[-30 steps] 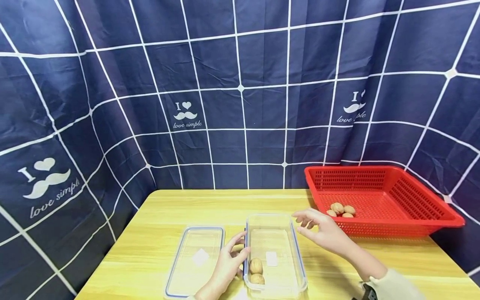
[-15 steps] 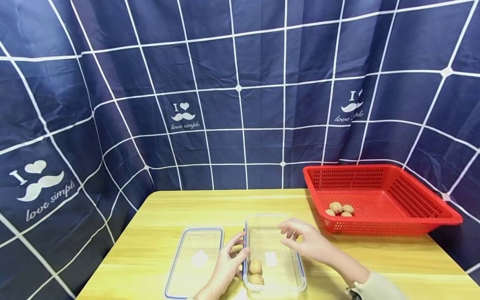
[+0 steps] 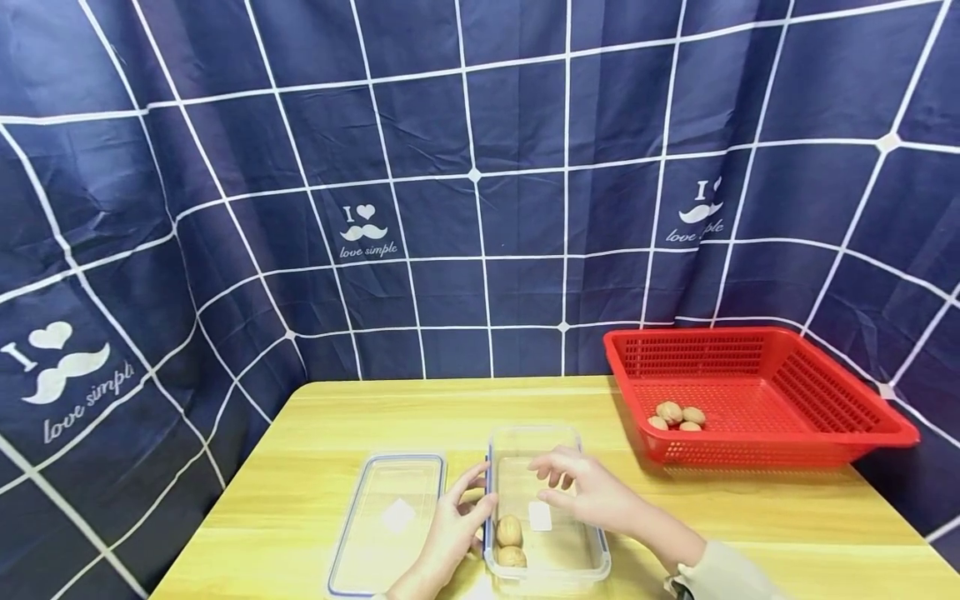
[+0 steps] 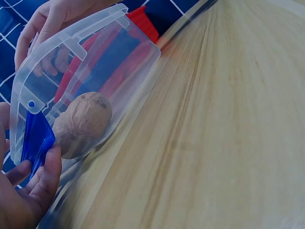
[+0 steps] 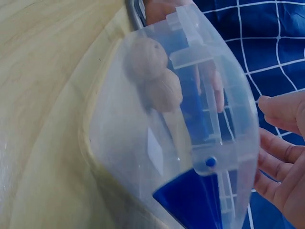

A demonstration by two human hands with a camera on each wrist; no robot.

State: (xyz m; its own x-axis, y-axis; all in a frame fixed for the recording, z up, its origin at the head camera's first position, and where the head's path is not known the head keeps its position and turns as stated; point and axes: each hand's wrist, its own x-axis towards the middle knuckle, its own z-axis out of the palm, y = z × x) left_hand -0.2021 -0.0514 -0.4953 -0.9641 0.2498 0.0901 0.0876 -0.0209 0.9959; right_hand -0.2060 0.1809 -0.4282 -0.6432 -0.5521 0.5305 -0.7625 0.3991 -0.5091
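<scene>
A clear plastic food container [image 3: 566, 542] with blue side latches stands lidless on the table. Two walnuts [image 3: 510, 531] lie in its near left corner, also visible through the wall in the left wrist view. My left hand [image 3: 450, 521] holds the container's left side; thumb and fingers pinch around the hanging blue latch [image 4: 37, 138]. Over the container's right half hovers my right hand [image 3: 588, 492], its fingers loosely bent. In the right wrist view, the thumb [image 5: 281, 107] and fingers stand apart beside the container rim, and nothing shows between them.
A clear lid [image 3: 390, 521] with a blue seal lies flat on the table to the left of the container. The red perforated basket [image 3: 757, 450] at the back right has several walnuts [image 3: 670, 412] in its near left corner. A blue checked curtain [image 3: 450, 292] hangs behind the table.
My right hand has moved left from beside the basket to above the container. My left hand keeps its place on the container's side. The visible walnuts stay where they were.
</scene>
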